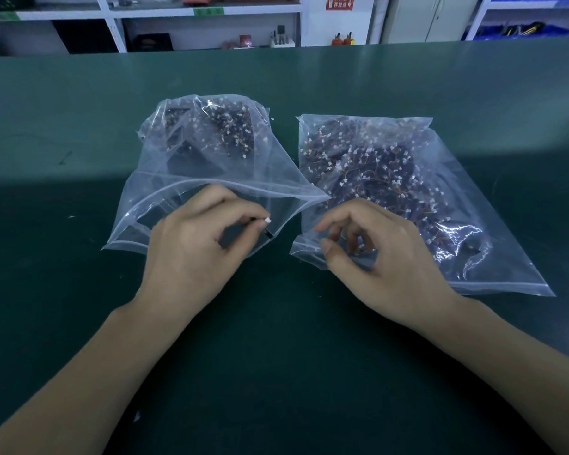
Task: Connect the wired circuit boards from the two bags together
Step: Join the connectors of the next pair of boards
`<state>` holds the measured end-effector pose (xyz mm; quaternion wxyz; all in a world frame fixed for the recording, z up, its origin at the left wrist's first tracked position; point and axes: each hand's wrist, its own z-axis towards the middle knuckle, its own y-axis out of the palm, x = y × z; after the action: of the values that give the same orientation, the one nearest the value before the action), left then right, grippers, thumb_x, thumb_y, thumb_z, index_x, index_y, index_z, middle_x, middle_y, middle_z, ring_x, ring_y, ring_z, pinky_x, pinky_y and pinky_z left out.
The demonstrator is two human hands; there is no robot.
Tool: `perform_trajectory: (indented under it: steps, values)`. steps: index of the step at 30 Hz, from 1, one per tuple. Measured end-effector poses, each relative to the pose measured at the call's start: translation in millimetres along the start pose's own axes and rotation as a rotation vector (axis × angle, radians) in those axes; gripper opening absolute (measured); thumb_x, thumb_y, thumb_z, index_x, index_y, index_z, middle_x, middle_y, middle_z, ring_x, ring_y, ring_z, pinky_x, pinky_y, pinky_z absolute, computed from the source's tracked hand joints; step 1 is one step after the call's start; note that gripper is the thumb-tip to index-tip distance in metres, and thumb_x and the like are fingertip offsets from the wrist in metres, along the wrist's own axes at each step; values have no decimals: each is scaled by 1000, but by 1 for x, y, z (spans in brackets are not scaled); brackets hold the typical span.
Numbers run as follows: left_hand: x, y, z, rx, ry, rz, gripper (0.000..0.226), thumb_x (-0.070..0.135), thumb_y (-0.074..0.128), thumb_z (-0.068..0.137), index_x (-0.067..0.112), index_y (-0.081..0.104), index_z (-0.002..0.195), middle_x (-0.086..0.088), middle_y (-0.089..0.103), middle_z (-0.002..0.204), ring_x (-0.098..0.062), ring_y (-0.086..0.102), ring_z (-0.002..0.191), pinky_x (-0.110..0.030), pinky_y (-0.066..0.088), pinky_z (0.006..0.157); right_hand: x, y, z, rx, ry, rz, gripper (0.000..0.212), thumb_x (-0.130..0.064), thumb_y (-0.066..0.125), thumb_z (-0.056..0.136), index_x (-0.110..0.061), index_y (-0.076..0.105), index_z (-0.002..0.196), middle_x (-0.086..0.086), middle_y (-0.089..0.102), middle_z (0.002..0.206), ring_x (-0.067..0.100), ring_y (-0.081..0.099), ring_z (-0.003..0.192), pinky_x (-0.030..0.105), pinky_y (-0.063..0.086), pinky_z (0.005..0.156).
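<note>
My left hand [194, 244] pinches a white plug [267, 220]; my right hand [375, 254], fingers curled empty, reaches the three-o'clock bag [440, 178]. Tangled wires there may drag out extra boards.

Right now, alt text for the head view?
The left hand pinches a small white connector at the open mouth of the left clear plastic zip bag, while the right hand reaches with curled fingers into the right clear zip bag. Both bags of dark wired boards lie on a green table.

Two bags [211, 152] [391, 192], two hands [194, 244] [385, 257]
</note>
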<state>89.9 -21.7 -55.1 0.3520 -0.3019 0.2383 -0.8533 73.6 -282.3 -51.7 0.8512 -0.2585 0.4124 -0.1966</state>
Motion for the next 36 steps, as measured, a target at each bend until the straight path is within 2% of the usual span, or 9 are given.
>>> perform_trajectory:
  steps: [2,6,10,12,17,19,23,28,36]
  values:
    - [8,2,-2,17,37,-48,7,26,77,100,24,83,103,12,62,102,0,50,69,-27,44,58,0,0,0,9,-10,14,13,-25,70,96,-22,71,109,-15,66,93,17,62,77,22,49,71]
    - [21,-1,-1,54,71,-120,7,26,78,100,20,83,101,5,66,121,-6,57,76,-16,44,69,-1,-1,1,-4,-67,13,23,-32,66,101,-20,74,120,-13,68,102,14,62,79,21,49,75]
    - [33,-1,-4,-10,111,-169,7,19,76,101,15,81,99,7,72,99,-8,61,81,-20,44,73,-1,0,1,-5,-114,2,31,-37,68,103,-17,74,125,-8,69,107,7,61,84,17,46,77]
    - [39,1,-6,-38,95,-208,7,18,76,101,14,80,98,8,72,93,-12,62,80,-21,45,73,0,1,1,-3,-139,12,25,-33,71,103,-16,76,120,-5,69,105,7,61,86,21,49,77]
    - [44,5,-7,-73,78,-336,7,18,75,102,13,78,99,8,71,95,-17,65,78,-30,50,65,3,3,2,-16,-203,7,5,-18,81,98,-14,80,102,-4,70,97,13,63,85,31,53,75]
    - [44,5,-8,-66,84,-340,7,20,74,102,13,78,103,8,70,98,-15,64,78,-29,50,64,4,3,2,-2,-193,19,4,-19,80,98,-14,80,99,-4,69,96,9,60,84,29,52,74]
    - [41,4,-8,-57,-16,-296,17,29,71,103,21,74,118,13,69,105,-16,67,85,-32,52,64,6,3,2,24,-160,43,7,-15,76,100,-10,80,101,-2,72,97,14,64,85,31,53,75]
    - [38,2,-6,-112,-16,-197,17,27,68,104,18,76,92,12,66,91,-16,63,83,-26,45,67,4,2,3,35,-168,39,6,-16,76,100,-14,81,100,-7,71,94,11,62,82,22,48,77]
    - [42,1,-6,-88,24,-171,14,22,70,102,16,77,92,10,68,89,-15,63,82,-31,49,66,3,2,3,43,-132,19,12,-24,72,102,-15,79,99,-4,70,90,14,61,79,19,44,77]
